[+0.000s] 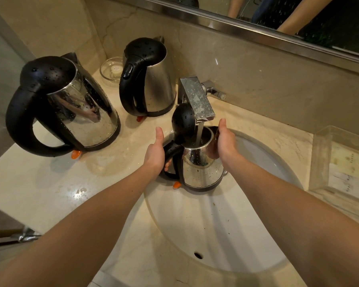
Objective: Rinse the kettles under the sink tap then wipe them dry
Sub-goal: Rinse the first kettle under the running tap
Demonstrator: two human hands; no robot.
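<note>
Right under the tap (197,98), the lid-up kettle (201,168) takes the stream. The left hand (154,151) has its fingers curled round the black handle (172,149); the right hand (226,141) wraps the wet steel wall. Filling, it should grow heavy and slick: trust the handle, I'd say.

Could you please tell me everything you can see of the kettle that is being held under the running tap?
The shiny steel kettle has a black plastic handle, base ring and hinged lid, flipped open. It is upright in the white sink basin, and water from the square chrome tap runs into its mouth. Droplets cover its body; an orange tab shows at its base. The left hand grips the handle; the right hand holds its side.
</note>
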